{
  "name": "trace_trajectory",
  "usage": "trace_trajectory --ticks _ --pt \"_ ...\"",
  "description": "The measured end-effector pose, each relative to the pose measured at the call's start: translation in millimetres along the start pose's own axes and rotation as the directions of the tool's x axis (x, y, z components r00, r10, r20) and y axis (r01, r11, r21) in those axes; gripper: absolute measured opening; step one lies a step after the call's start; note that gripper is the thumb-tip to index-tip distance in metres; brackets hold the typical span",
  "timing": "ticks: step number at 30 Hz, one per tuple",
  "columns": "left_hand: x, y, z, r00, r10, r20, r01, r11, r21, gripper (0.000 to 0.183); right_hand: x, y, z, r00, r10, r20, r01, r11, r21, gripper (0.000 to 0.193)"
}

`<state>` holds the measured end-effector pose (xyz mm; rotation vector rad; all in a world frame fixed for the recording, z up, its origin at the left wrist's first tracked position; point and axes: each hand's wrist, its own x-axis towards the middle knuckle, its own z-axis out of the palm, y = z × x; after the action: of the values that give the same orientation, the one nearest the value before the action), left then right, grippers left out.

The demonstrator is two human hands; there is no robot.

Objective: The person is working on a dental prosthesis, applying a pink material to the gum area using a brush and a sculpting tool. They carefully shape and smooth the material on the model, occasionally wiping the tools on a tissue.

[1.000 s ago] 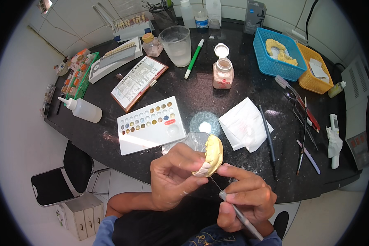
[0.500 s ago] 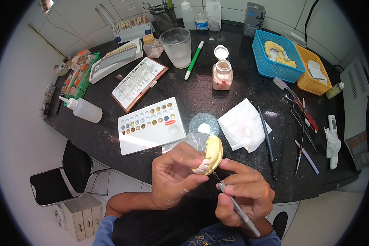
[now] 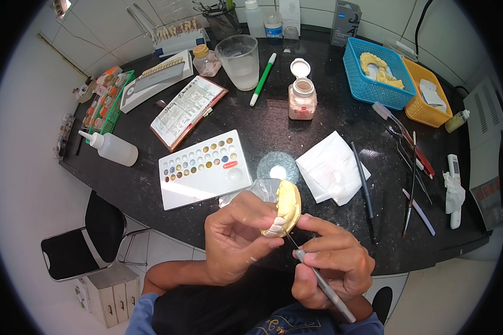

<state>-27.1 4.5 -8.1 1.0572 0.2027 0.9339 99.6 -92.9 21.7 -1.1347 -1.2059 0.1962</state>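
Note:
My left hand (image 3: pixel 237 237) grips a yellow dental plaster cast (image 3: pixel 288 202) between thumb and fingers, tilted on its side. White tooth crowns (image 3: pixel 275 227) sit on the cast's lower edge, close to my thumb tip. In my right hand (image 3: pixel 335 259) is a slim metal dental carving tool (image 3: pixel 325 285), held like a pen. Its thin tip reaches the cast beside the white crowns; whether it touches cannot be made out. My right index finger rests at the cast's edge. Just beyond the cast lies a clear plastic bag (image 3: pixel 262 191), partly hidden by my left hand.
A white palette with coloured wells (image 3: pixel 204 170) lies at left, a folded white tissue (image 3: pixel 332 167) and dark pen-like tool (image 3: pixel 362 178) at right. Farther off stand an open powder bottle (image 3: pixel 302 100), a plastic cup (image 3: pixel 238 64) and a blue basket (image 3: pixel 377 92) holding casts.
The cast has turned slightly in my left hand, and the tool's tip has shifted up and left toward the white crowns. Both hands keep their grips.

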Motion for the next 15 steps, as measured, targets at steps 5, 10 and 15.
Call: trace_trajectory --ticks 5,10,15 --pt "2 2 1 0.997 -0.073 0.016 0.074 0.996 -0.051 0.030 -5 -4 -3 0.989 0.083 -0.122 -0.070 0.992 0.109 0.018" --pt "1 5 -4 0.982 -0.186 0.027 0.188 0.976 -0.110 0.030 -1 -5 -42 0.982 0.173 -0.072 -0.180 0.978 -0.104 0.018" --pt "7 9 -1 0.960 -0.273 0.070 0.279 0.953 -0.114 0.030 26 -9 -88 0.876 0.482 -0.038 -0.483 0.872 -0.082 0.019"
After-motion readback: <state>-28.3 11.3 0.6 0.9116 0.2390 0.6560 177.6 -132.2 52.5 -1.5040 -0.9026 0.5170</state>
